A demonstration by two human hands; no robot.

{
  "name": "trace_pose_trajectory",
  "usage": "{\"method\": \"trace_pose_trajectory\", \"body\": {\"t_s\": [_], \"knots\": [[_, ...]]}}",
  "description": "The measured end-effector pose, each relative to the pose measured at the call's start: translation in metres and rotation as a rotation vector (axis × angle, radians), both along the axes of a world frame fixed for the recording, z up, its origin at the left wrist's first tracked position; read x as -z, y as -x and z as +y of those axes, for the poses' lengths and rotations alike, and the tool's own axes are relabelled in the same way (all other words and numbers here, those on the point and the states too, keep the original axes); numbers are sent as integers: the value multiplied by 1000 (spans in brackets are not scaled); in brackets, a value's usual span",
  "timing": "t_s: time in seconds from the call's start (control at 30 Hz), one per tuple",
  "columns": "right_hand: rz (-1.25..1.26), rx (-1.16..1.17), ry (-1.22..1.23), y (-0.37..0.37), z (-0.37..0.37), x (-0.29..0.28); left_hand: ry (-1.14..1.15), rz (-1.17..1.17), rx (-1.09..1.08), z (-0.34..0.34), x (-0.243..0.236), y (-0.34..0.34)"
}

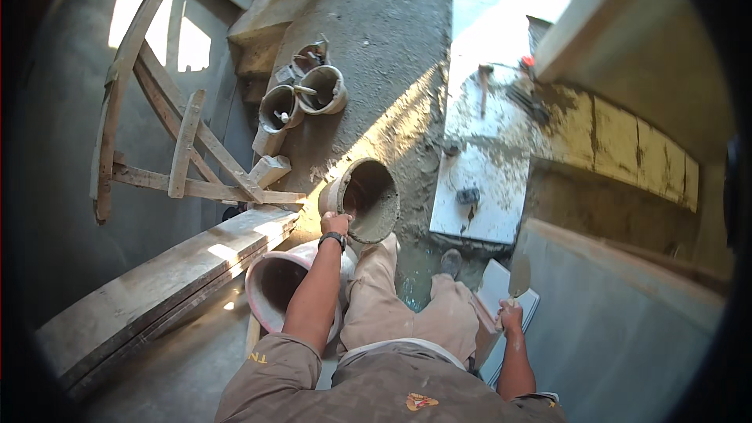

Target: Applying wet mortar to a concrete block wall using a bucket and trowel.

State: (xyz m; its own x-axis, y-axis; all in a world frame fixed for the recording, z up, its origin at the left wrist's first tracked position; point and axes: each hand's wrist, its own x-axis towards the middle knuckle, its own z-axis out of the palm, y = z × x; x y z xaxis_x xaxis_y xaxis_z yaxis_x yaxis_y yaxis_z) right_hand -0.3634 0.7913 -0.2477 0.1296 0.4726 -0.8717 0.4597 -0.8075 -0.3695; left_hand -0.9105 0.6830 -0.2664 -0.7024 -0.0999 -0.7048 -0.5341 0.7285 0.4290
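My left hand (pixel 335 224) is closed on the near left rim of a mortar-stained bucket (pixel 334 194). The bucket is tilted, its mouth turned toward me, and some grey mortar (pixel 377 223) coats its inside. My right hand (pixel 511 314), low on the right, grips the handle of a trowel (pixel 520 274) whose blade points away from me. Beneath that hand are white boards or tiles (pixel 493 286). Beside my left forearm a larger tub (pixel 262 307) lies with its opening facing up and left.
Several dirty buckets (pixel 323 92) stand farther off on the left. A wooden frame (pixel 188 145) and stacked planks (pixel 157 286) line the left side. On the right are a white, mortar-spattered slab (pixel 484 207), with a hammer (pixel 484 90) on it, and a large grey panel (pixel 611 321).
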Motion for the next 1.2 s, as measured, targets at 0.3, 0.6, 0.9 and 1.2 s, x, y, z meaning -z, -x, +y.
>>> {"method": "trace_pose_trajectory", "body": {"t_s": [0.3,0.6,0.9,1.2], "knots": [[-167,-108,-29,272,123,6,34,63,210,52,157,221],[-94,-778,176,565,164,53,74,38,11,7,261,386],[-109,-970,-77,668,198,89,-1,-273,356,-5,194,371],[4,-318,170,666,293,140,-200,-454,325,85,98,357]]}}
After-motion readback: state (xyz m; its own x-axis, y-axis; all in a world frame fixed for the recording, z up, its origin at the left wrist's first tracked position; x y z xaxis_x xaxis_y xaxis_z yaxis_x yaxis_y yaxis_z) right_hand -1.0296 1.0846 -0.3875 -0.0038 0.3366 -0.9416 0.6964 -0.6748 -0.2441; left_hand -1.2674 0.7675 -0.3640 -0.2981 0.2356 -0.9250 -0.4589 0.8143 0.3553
